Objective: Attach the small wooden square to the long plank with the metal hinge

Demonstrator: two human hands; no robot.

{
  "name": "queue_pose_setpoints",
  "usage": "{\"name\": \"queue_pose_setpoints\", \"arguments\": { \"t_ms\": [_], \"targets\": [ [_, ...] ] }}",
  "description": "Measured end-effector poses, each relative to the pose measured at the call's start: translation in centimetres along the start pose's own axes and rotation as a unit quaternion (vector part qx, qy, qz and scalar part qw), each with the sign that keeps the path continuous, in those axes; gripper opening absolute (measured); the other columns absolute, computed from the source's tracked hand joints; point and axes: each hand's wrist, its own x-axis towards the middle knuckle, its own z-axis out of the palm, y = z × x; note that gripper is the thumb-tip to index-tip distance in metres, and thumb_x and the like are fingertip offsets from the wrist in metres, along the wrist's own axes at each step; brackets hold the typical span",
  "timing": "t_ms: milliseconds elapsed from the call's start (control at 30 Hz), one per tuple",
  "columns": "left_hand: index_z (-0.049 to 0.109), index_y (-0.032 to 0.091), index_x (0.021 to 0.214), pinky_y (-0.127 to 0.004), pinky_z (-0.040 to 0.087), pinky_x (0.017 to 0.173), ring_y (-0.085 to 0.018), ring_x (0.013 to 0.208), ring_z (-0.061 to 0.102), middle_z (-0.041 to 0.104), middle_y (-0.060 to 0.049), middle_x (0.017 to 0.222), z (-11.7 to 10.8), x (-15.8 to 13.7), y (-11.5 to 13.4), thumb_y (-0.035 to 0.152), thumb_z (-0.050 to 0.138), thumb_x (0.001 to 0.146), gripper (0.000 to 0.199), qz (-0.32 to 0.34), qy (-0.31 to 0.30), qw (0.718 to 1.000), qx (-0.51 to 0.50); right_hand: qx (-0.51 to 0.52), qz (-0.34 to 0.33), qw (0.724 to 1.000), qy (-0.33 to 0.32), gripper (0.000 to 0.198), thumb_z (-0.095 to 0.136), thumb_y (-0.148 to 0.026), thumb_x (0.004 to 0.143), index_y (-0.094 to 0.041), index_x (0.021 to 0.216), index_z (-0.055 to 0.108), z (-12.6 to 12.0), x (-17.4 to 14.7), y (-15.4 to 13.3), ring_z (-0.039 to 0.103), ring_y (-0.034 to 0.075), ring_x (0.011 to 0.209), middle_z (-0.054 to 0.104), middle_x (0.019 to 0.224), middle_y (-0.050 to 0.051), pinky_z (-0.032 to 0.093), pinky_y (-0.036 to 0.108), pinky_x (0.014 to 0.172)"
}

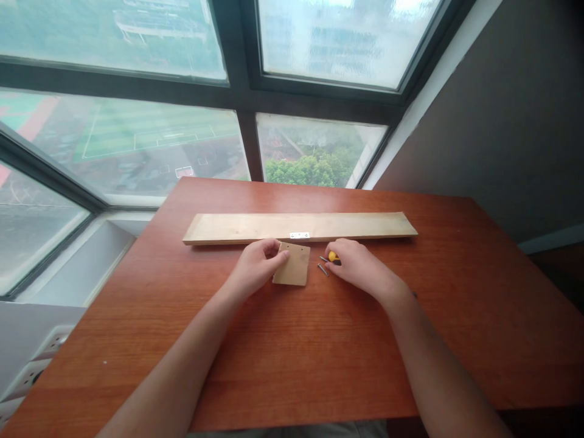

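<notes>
My left hand [258, 263] pinches the left edge of a small square wooden piece [294, 267], which has two small holes near its top edge. My right hand [358, 263] is closed around a tool with a yellow and black handle [334, 257], probably a screwdriver; most of it is hidden by the fingers. Beside the right fingertips lie two screws [323, 269], one of them partly covered by the hand. Just beyond both hands rests a long pale wooden board [246, 226]. A small metal plate [300, 235] sits on the board's near edge.
Everything lies on a reddish-brown wooden table [292, 353]. Windows with a dark frame [246, 97] stand behind it, and a grey wall [493, 121] is at the right. White power sockets [34, 374] are at the lower left.
</notes>
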Motion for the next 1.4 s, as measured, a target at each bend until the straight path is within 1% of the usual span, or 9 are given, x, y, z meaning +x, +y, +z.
{"name": "queue_pose_setpoints", "arguments": {
  "t_ms": [133,233,433,633,767,900,1033,1267,1400],
  "targets": [
    [0.059,0.017,0.070,-0.024,0.041,0.056,-0.013,0.060,0.052,0.060,0.000,0.068,0.0,0.0,0.1,0.041,0.062,0.076,0.025,0.000,0.003,1.000,0.002,-0.013,0.013,1.000,-0.010,0.024,0.056,-0.036,0.092,-0.016,0.104,0.062,-0.1,-0.2,-0.2,0.062,0.016,0.091,0.064,0.105,0.005,0.053,0.036,0.081],
    [0.059,0.016,0.069,-0.025,0.041,0.057,-0.013,0.060,0.051,0.060,0.000,0.067,-0.1,0.1,0.1,0.041,0.062,0.075,0.026,0.004,0.004,1.000,0.008,-0.012,0.013,1.000,-0.004,0.022,0.055,-0.035,0.093,-0.017,0.102,0.062,-0.4,-0.4,-0.6,0.062,0.015,0.090,0.064,0.104,0.005,0.052,0.036,0.081],
    [0.058,0.015,0.071,-0.022,0.038,0.053,-0.011,0.057,0.048,0.056,0.001,0.065,0.0,-0.1,0.0,0.041,0.062,0.077,0.027,-0.003,0.005,1.000,0.007,0.001,0.017,1.000,0.009,0.021,0.055,-0.034,0.093,-0.016,0.098,0.062,-0.6,-0.4,-0.5,0.062,0.015,0.087,0.065,0.096,0.004,0.052,0.036,0.079],
    [0.056,0.016,0.070,-0.021,0.035,0.048,-0.010,0.051,0.045,0.053,0.002,0.061,0.0,-0.1,-0.1,0.040,0.060,0.078,0.026,-0.025,0.006,1.000,0.017,0.017,0.007,1.000,0.022,0.021,0.055,-0.034,0.093,-0.016,0.101,0.063,-0.4,0.0,-0.5,0.063,0.016,0.091,0.065,0.102,0.005,0.053,0.037,0.082],
    [0.057,0.015,0.071,-0.021,0.037,0.048,-0.011,0.055,0.049,0.056,0.001,0.064,0.0,-0.1,-0.2,0.040,0.061,0.078,0.026,-0.025,-0.002,0.999,0.022,0.011,0.019,0.999,0.045,0.021,0.055,-0.034,0.093,-0.016,0.102,0.063,-0.3,0.2,-0.8,0.063,0.016,0.093,0.065,0.103,0.005,0.052,0.038,0.084],
    [0.059,0.015,0.073,-0.021,0.039,0.050,-0.012,0.058,0.051,0.058,0.000,0.068,0.0,0.0,-0.4,0.041,0.061,0.077,0.026,-0.019,-0.006,1.000,0.015,-0.002,0.031,0.998,0.060,0.024,0.055,-0.034,0.093,-0.017,0.107,0.062,0.0,0.4,-0.8,0.061,0.018,0.097,0.063,0.110,0.006,0.051,0.040,0.086],
    [0.058,0.015,0.072,-0.021,0.036,0.048,-0.011,0.055,0.049,0.056,0.000,0.065,0.0,0.1,-0.6,0.041,0.061,0.078,0.027,-0.019,-0.008,0.999,0.029,-0.011,0.028,0.999,0.045,0.027,0.055,-0.035,0.093,-0.017,0.111,0.061,0.4,0.5,-0.6,0.061,0.018,0.098,0.062,0.113,0.007,0.052,0.040,0.086],
    [0.058,0.016,0.072,-0.021,0.036,0.048,-0.010,0.051,0.048,0.055,0.002,0.062,0.0,0.1,-0.6,0.039,0.060,0.079,0.025,-0.016,-0.011,0.999,0.031,-0.014,0.024,0.999,0.020,0.028,0.055,-0.035,0.093,-0.017,0.113,0.060,0.4,0.5,-0.5,0.062,0.018,0.097,0.062,0.114,0.007,0.052,0.039,0.084],
    [0.059,0.015,0.072,-0.021,0.036,0.048,-0.011,0.053,0.049,0.056,0.001,0.063,0.1,0.0,-0.5,0.039,0.061,0.078,0.025,-0.016,-0.007,1.000,0.022,-0.019,0.026,0.999,0.015,0.028,0.055,-0.035,0.093,-0.018,0.114,0.059,0.4,0.5,-0.6,0.062,0.018,0.097,0.061,0.115,0.007,0.053,0.039,0.084]
  ]
}}
